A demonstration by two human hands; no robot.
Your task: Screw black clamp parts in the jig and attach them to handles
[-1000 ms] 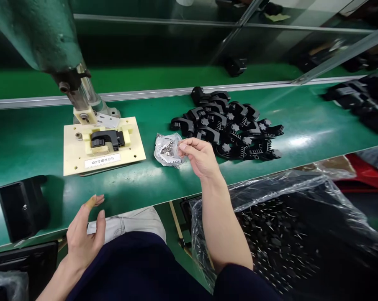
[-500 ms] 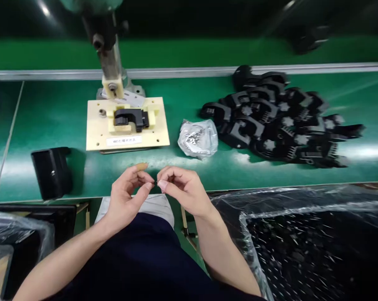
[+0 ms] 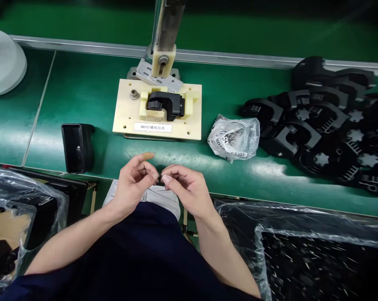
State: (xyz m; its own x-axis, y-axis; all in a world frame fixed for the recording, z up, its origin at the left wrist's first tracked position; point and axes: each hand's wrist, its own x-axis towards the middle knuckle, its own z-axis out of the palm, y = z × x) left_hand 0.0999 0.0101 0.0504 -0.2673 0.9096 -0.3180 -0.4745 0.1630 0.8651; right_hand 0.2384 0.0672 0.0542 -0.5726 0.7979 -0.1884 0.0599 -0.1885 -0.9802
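Observation:
Thumb and fingers of my left hand (image 3: 137, 175) are pinched at the bench's front edge on a tiny dark piece (image 3: 159, 176). Opposite, my right hand (image 3: 187, 184) pinches the same spot, its fingertips almost meeting the left ones. The piece is too small to name; it may be a screw. Beyond my hands a cream fixture plate (image 3: 126, 113) bears a hooked black plastic part (image 3: 166, 103) in its nest. A clear plastic bag (image 3: 234, 138) holding small metal pieces, which look like screws, lies to the right of the plate.
A black box-shaped housing (image 3: 77, 148) stands on the left. Black plastic parts (image 3: 320, 125) are heaped at the right. A press column (image 3: 168, 29) rises behind the fixture. Plastic-lined bins flank me, the right bin (image 3: 308, 263) full of small dark pieces. A white round object (image 3: 3, 62) sits far left.
My view has swung left, so the bench things appear shifted right. Both hands keep their fingertips together on the tiny piece; the black part stays in the fixture.

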